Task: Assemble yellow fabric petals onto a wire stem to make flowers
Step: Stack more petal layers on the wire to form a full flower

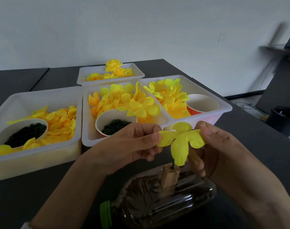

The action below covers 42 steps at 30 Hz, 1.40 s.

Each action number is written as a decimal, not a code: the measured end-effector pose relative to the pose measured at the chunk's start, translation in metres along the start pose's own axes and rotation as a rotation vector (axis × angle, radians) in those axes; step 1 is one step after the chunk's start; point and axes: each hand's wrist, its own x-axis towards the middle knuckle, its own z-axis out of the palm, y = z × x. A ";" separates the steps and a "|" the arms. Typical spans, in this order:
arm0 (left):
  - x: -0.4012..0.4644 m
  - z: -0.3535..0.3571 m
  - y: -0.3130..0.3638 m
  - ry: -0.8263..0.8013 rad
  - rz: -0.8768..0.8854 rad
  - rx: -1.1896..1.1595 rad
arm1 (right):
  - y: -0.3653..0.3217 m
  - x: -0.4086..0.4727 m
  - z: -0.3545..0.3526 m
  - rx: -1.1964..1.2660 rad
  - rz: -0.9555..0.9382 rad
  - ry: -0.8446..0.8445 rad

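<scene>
Behind both hands' petal piece (182, 139), four petal-filled tubs (38, 156).

Left hand (137, 142) and right hand (223, 146) raised, fingers pinching.

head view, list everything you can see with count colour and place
petal piece: 1, yellow, held between both hands above the bottle
stem: 1, dark green, short bit showing under the petal piece
wooden block: 1, tan, standing in the bottle
bottle: 1, clear with green cap, lying on its side near the front edge
bins: 4, white, three in a row plus one behind
loose petals: many, yellow and orange, in the three front bins
finished flowers: several, yellow, in the back bin
cups: 3, white, one per front bin; two hold dark green rings
table: 1, dark grey
left hand: pinches the petal piece's left lobe
right hand: pinches its right lobe
</scene>
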 end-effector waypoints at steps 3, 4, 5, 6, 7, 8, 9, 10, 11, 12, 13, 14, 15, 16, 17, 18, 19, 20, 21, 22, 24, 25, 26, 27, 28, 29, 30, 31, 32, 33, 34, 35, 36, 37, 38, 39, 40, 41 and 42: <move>0.000 0.004 0.001 0.056 0.005 0.008 | 0.000 0.001 0.000 0.021 0.013 0.035; 0.001 0.006 0.002 0.066 -0.001 0.006 | 0.001 0.001 0.000 0.024 0.009 0.045; 0.001 0.008 0.003 0.079 -0.011 0.002 | 0.001 0.001 0.000 0.023 0.002 0.052; 0.001 0.011 0.005 0.098 -0.021 -0.005 | 0.002 0.001 0.000 0.016 -0.007 0.057; 0.001 0.013 0.007 0.120 -0.027 -0.008 | 0.002 0.000 0.001 0.006 -0.016 0.063; 0.001 0.016 0.009 0.144 -0.028 -0.005 | 0.003 0.000 0.001 -0.006 -0.022 0.073; 0.001 0.019 0.012 0.167 -0.026 0.009 | 0.003 -0.001 0.001 -0.018 -0.027 0.086; 0.002 0.022 0.013 0.191 -0.024 0.037 | 0.003 -0.002 0.001 -0.029 -0.032 0.101; 0.002 0.025 0.015 0.213 -0.016 0.081 | 0.003 -0.003 0.001 -0.038 -0.039 0.110; 0.002 0.027 0.016 0.233 -0.003 0.131 | 0.003 -0.004 0.001 -0.045 -0.047 0.115; 0.001 0.029 0.017 0.248 0.013 0.173 | 0.003 -0.004 0.002 -0.052 -0.052 0.115; 0.001 0.032 0.017 0.261 0.032 0.196 | 0.003 -0.004 0.002 -0.057 -0.054 0.114; 0.000 0.034 0.018 0.271 0.053 0.202 | 0.003 -0.004 0.002 -0.060 -0.056 0.117; 0.000 0.036 0.019 0.280 0.076 0.198 | 0.003 -0.004 0.003 -0.062 -0.062 0.119; 0.000 0.038 0.020 0.287 0.097 0.193 | 0.003 -0.004 0.003 -0.068 -0.070 0.116; -0.001 0.039 0.021 0.293 0.113 0.190 | 0.003 -0.004 0.004 -0.082 -0.080 0.109; -0.001 0.040 0.022 0.298 0.124 0.189 | 0.003 -0.004 0.005 -0.106 -0.090 0.098; -0.001 0.041 0.022 0.300 0.131 0.190 | 0.003 -0.004 0.007 -0.133 -0.095 0.087; -0.001 0.042 0.023 0.302 0.136 0.189 | 0.003 -0.004 0.008 -0.154 -0.094 0.080; -0.001 0.042 0.023 0.303 0.138 0.184 | 0.003 -0.003 0.009 -0.166 -0.090 0.081; -0.001 0.043 0.024 0.308 0.136 0.175 | 0.003 -0.003 0.011 -0.165 -0.081 0.094; -0.001 0.043 0.025 0.311 0.135 0.174 | 0.003 -0.003 0.011 -0.164 -0.076 0.100; -0.001 0.044 0.025 0.313 0.135 0.174 | 0.003 -0.002 0.012 -0.165 -0.071 0.105; -0.001 0.044 0.026 0.315 0.135 0.175 | 0.003 -0.003 0.013 -0.166 -0.067 0.109; -0.001 0.044 0.026 0.318 0.135 0.176 | 0.002 -0.003 0.013 -0.165 -0.064 0.111; -0.002 0.045 0.027 0.320 0.133 0.177 | 0.002 -0.003 0.014 -0.165 -0.063 0.112; -0.002 0.045 0.027 0.320 0.129 0.176 | 0.002 -0.004 0.014 -0.166 -0.065 0.109; -0.002 0.045 0.027 0.319 0.123 0.168 | 0.001 -0.004 0.015 -0.167 -0.070 0.104; -0.003 0.045 0.028 0.316 0.117 0.151 | 0.001 -0.004 0.015 -0.165 -0.078 0.100; -0.003 0.045 0.028 0.310 0.112 0.130 | 0.000 -0.005 0.016 -0.160 -0.086 0.097; -0.003 0.045 0.029 0.306 0.109 0.119 | 0.000 -0.005 0.016 -0.154 -0.093 0.098; -0.003 0.045 0.030 0.306 0.106 0.118 | -0.001 -0.006 0.016 -0.151 -0.097 0.099; -0.003 0.045 0.030 0.307 0.105 0.118 | -0.001 -0.005 0.016 -0.150 -0.101 0.099; -0.003 0.045 0.030 0.305 0.104 0.116 | -0.001 -0.006 0.016 -0.150 -0.103 0.098; -0.003 0.046 0.030 0.304 0.101 0.113 | -0.001 -0.006 0.015 -0.149 -0.102 0.097; -0.003 0.046 0.030 0.304 0.098 0.109 | -0.001 -0.006 0.015 -0.148 -0.099 0.099; -0.003 0.046 0.029 0.305 0.092 0.106 | 0.000 -0.005 0.014 -0.149 -0.093 0.102; -0.003 0.046 0.029 0.306 0.085 0.104 | 0.000 -0.005 0.014 -0.150 -0.085 0.103; -0.002 0.046 0.028 0.306 0.078 0.104 | 0.000 -0.005 0.014 -0.149 -0.076 0.106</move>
